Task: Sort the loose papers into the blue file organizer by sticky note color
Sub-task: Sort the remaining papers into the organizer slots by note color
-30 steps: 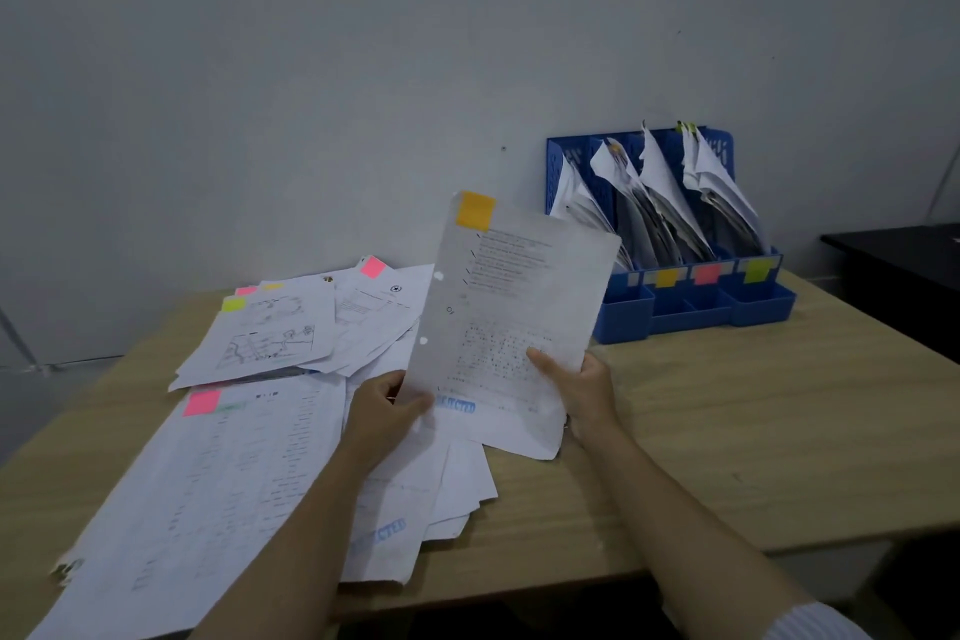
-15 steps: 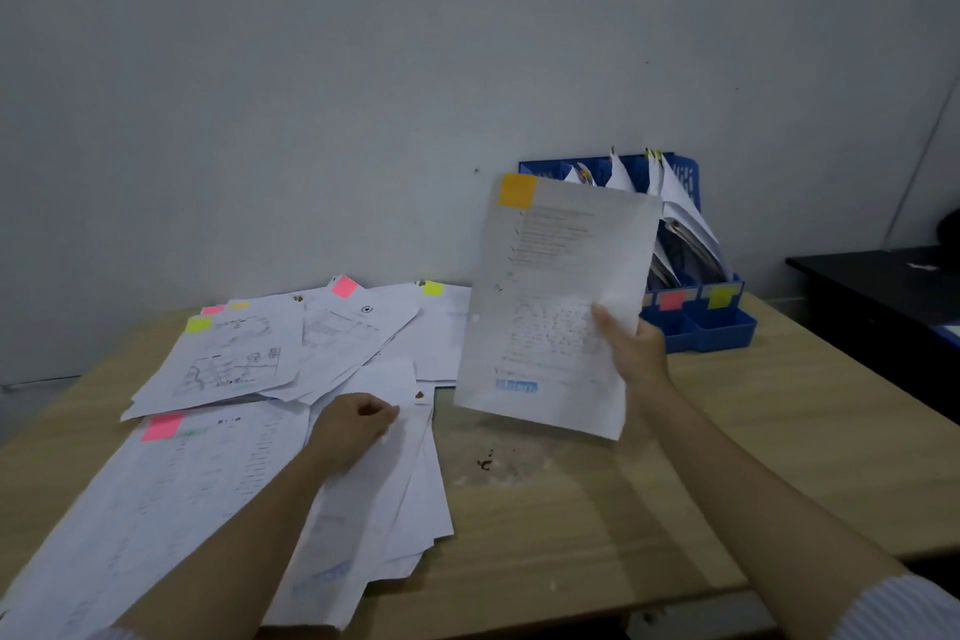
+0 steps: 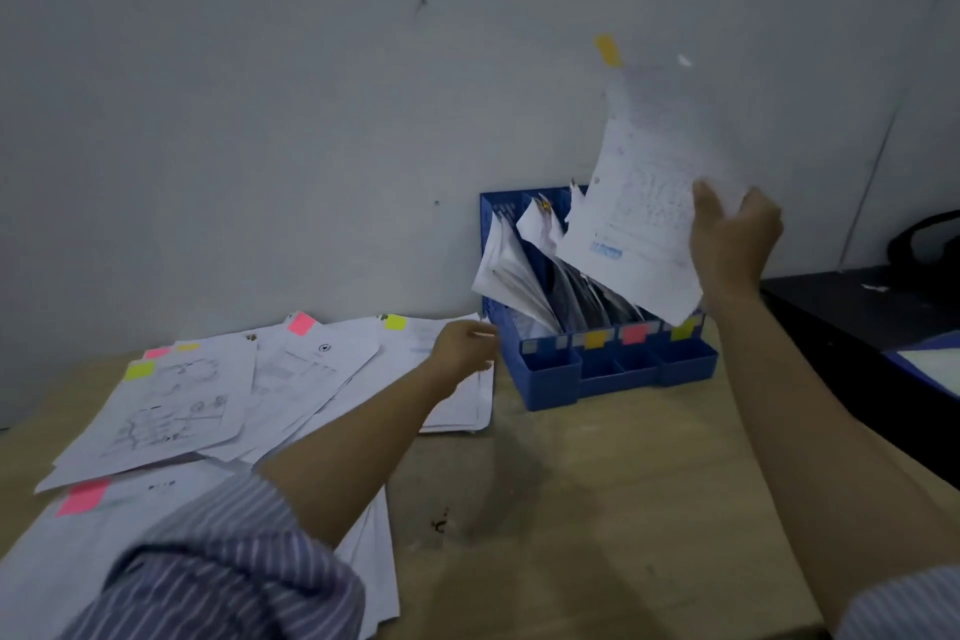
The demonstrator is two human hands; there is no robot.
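Note:
My right hand point(image 3: 735, 237) grips the right edge of a white sheet point(image 3: 647, 187) with an orange sticky note point(image 3: 608, 49) at its top corner, held upright above the blue file organizer point(image 3: 550, 377). The organizer stands against the wall, its slots full of papers, with orange point(image 3: 596, 339), pink point(image 3: 634, 334) and yellow point(image 3: 683, 329) tags along its front. My left hand point(image 3: 462, 348) is stretched out just left of the organizer, over the loose papers point(image 3: 218, 405); its fingers look loosely curled and blurred.
Loose papers with pink point(image 3: 301, 322) and yellow point(image 3: 396, 321) notes spread over the left half of the wooden table point(image 3: 597, 509). A dark desk point(image 3: 857, 327) stands to the right. The grey wall is right behind the organizer.
My right hand has raised the orange-tagged sheet up and to the right, above the organizer. My left hand has left the paper pile and reached forward toward the organizer's left side.

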